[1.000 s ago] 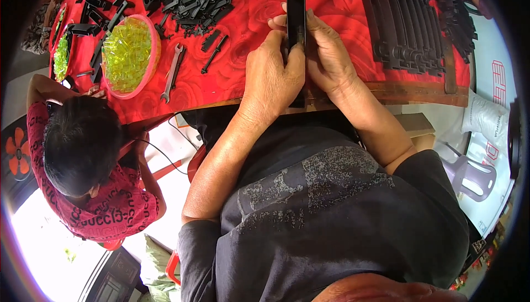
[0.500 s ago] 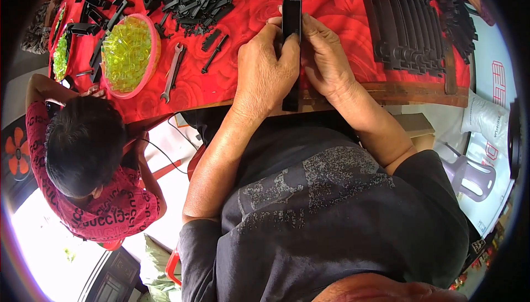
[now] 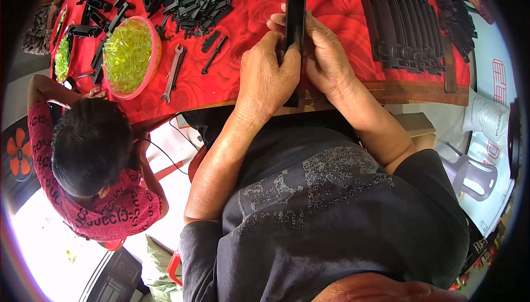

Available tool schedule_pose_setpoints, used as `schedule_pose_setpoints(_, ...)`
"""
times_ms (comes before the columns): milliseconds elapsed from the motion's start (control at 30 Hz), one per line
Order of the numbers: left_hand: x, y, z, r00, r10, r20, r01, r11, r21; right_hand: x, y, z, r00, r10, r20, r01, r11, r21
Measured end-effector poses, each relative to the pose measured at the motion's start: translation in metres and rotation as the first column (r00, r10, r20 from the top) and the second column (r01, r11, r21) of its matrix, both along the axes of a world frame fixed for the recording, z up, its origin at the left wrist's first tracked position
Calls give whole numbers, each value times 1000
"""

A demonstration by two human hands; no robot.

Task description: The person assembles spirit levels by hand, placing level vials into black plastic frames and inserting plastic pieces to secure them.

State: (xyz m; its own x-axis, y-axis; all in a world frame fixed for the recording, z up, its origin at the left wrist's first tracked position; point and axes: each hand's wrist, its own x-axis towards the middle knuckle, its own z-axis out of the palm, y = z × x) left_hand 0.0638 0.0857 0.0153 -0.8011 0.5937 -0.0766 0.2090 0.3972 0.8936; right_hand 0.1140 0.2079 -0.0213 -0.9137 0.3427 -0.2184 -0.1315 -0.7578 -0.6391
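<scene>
A long black plastic piece shaped like a narrow channel (image 3: 296, 12) is held upright in the picture, over the table's front edge. My left hand (image 3: 268, 76) grips it from the left, thumb pressed on its middle. My right hand (image 3: 330, 54) closes on it from the right; some of its fingertips show past the far left side of the piece. The lower end of the piece is partly hidden by my left hand. Closest on the table to my left hand lie a thin black rod-like part (image 3: 214, 55) and an open-ended wrench (image 3: 174, 75).
A pink-rimmed bowl (image 3: 156, 54) holds yellow-green clear pieces. Small black parts (image 3: 193, 4) are heaped at the back. Several long black pieces (image 3: 400, 23) lie in a row at right on the red tablecloth (image 3: 342, 4). A co-worker in a red shirt (image 3: 105, 208) sits at left.
The black piece has shifted slightly up and right and leans a little. My hands stay on it, the right fingertips showing more. The co-worker's head has moved slightly right.
</scene>
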Motion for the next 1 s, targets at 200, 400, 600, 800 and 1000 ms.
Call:
schedule_pose_setpoints(200, -7, -4, 5, 997, 49, 58, -50, 999, 13, 5, -9, 3, 998, 66, -3, -65, 993, 94)
schedule_pose_setpoints(400, 1, -11, 3, 1000, 23, 10, -24, 999, 37, 2, 0, -3, 996, 88, -21, -89, 995, -48)
schedule_pose_setpoints(600, -6, -23, -2, 995, 14, 104, -32, 984, 176, 1, 7, -7, 994, 75, -75, -92, 963, -252)
schedule_pose_setpoints(800, -38, -51, -12, 958, 220, -183, -216, 975, 42, 5, 8, -1, 1000, -7, -20, 1, 954, -301)
schedule_pose_setpoints(1000, -62, -75, -21, 843, 190, -502, -286, 951, -119, 3, 4, 2, 999, -11, 36, 20, 961, -274)
